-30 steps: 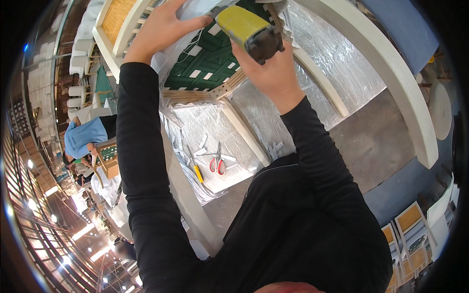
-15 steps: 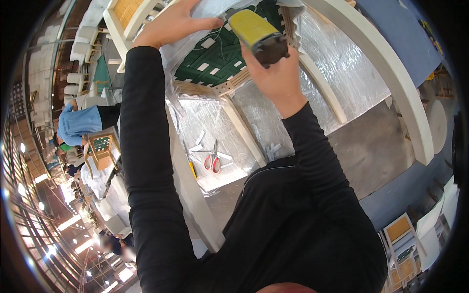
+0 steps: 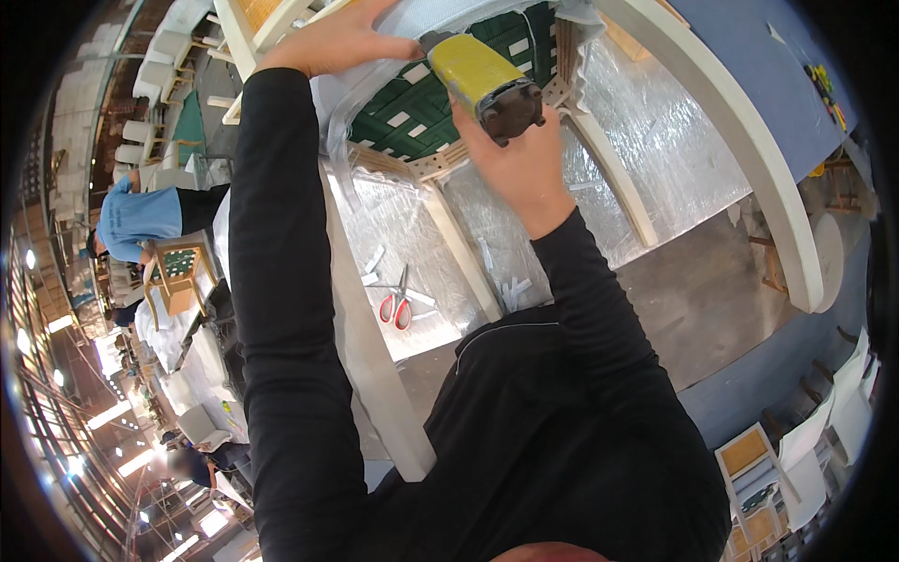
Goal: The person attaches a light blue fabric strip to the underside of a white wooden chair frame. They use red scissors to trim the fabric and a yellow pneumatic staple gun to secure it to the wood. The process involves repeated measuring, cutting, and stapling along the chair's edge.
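Note:
My right hand (image 3: 524, 169) is wrapped round a yellow and black staple gun (image 3: 476, 70), its dark end cap toward me. The gun's nose points at the edge of an upturned chair seat, where dark green woven webbing (image 3: 398, 125) shows inside a wooden frame. My left hand (image 3: 328, 42) lies on the pale fabric (image 3: 339, 103) along that edge, thumb stretched toward the gun's nose. The upper frame edge cuts off its other fingertips. Whether the nose touches the fabric cannot be made out.
Red-handled scissors (image 3: 396, 307) and white strips (image 3: 513, 292) lie on a silvery sheet (image 3: 674, 140) below the chair. A curved white chair leg (image 3: 749, 122) arches at the right. At the left, a person in a blue shirt (image 3: 140, 225) stands by another chair (image 3: 180, 276).
The staple gun and my right hand have shifted slightly left and up. My left hand keeps its place on the fabric. The view has shifted a little.

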### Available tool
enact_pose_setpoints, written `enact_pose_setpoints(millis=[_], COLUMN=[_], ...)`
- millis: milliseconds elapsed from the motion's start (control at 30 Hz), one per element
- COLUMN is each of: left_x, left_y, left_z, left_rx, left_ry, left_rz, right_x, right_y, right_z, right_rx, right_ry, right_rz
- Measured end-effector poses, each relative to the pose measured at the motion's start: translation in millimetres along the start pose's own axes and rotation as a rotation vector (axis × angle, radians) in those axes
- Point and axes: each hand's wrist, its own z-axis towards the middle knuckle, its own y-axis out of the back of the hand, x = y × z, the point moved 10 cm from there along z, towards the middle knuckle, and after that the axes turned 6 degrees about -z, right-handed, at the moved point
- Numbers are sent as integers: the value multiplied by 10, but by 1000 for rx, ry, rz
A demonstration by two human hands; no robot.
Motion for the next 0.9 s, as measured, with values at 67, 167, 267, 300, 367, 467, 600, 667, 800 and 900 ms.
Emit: enact_pose_setpoints(millis=[67,167,267,300,367,467,600,667,800,900], left_x=[25,54,57,55,63,-17,-339,-636,-691,-736], left_y=[5,8,8,13,26,82,182,165,-31,-74], left_z=[-15,-46,-93,-117,-144,-194,-252,-376,-543,-507], left_rx=[-10,-22,-29,-31,-30,-123,-345,-475,-616,-652], left_ry=[2,17,74,99,143,100,-20,-74,-14,-2], left_rz=[24,44,30,21,24,42,28,184,281,294], right_x=[8,53,63,20,-105,-238,-358,-634,-1351,-1863], right_y=[-40,10,76,84,109,128,210,230,307,416], right_z=[-6,-29,-55,-64,-111,-134,-122,-227,-611,-998], right_rx=[36,-56,-96,-99,-118,-115,7,106,282,358], right_ry=[-29,2,-20,-50,-116,-151,-164,-281,-467,-518], right_rz=[-59,-45,-6,26,113,100,-284,-433,-546,-570])
